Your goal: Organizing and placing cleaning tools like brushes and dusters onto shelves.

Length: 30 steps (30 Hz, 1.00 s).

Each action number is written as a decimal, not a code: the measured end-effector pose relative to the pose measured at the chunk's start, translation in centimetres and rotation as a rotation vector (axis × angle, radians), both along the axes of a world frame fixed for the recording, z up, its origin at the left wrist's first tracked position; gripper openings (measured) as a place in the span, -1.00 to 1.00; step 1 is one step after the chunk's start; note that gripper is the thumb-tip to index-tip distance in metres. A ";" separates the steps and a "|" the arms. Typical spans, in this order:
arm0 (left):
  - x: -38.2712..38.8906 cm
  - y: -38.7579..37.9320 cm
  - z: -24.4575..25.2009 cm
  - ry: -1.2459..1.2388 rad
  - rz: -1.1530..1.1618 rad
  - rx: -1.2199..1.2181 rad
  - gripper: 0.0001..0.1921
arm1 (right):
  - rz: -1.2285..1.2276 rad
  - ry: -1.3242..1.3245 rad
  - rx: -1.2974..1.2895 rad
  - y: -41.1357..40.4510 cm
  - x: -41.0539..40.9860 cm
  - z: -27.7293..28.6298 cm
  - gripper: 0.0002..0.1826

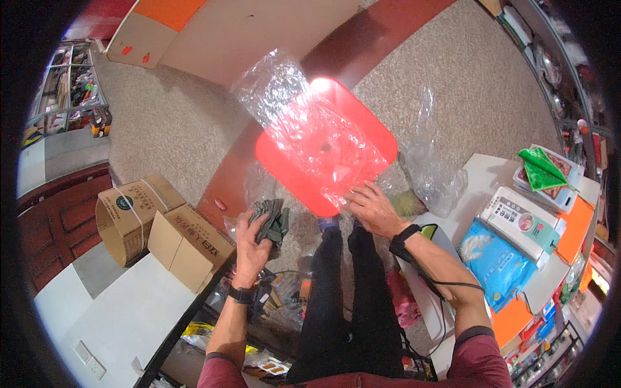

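A red plastic stool stands in front of me with its top facing up. Across it lies a crinkled clear plastic bag, reaching past the stool's far left edge. My right hand is at the bag's near end, by the stool's rim, with its fingers bent onto the film; whether they pinch it is unclear. To the left of the stool, my left hand grips a bunched dark grey-green cloth. Both wrists wear dark bands.
Two cardboard boxes rest on the left counter. More clear plastic film lies right of the stool. A white and orange table at right holds a blue package, a white box and a green cloth.
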<state>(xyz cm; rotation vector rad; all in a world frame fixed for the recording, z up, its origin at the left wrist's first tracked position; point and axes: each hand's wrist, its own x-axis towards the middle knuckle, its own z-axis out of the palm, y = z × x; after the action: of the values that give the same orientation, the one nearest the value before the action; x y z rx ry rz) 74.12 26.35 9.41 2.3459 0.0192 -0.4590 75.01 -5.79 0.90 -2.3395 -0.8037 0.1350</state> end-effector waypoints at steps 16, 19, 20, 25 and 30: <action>5.1 -14.4 -5.7 -0.259 -0.709 0.257 -0.37 | -1.223 0.577 0.940 7.3 -5.2 -6.1 -0.82; 6.5 -14.2 -6.3 -0.316 -0.712 0.274 -0.42 | -1.255 0.900 0.869 5.7 -6.4 -5.2 -0.84; 7.4 -13.8 -6.6 -0.327 -0.685 0.314 -0.42 | -1.245 0.864 0.854 5.7 -6.4 -5.2 -0.78; 15.5 -10.9 -7.9 -0.405 -0.481 0.487 -0.42 | -1.209 0.909 0.722 2.3 -10.1 -5.9 -0.72; 22.8 -5.6 -8.4 -0.174 -0.159 0.476 -0.51 | -1.013 0.794 0.418 -2.2 -13.8 -7.1 -0.64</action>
<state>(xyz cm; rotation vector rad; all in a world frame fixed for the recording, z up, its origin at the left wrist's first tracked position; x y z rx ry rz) 96.97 20.73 1.01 2.8639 -0.1581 -0.3521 61.20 -8.04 -6.20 -1.7833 0.6806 0.3676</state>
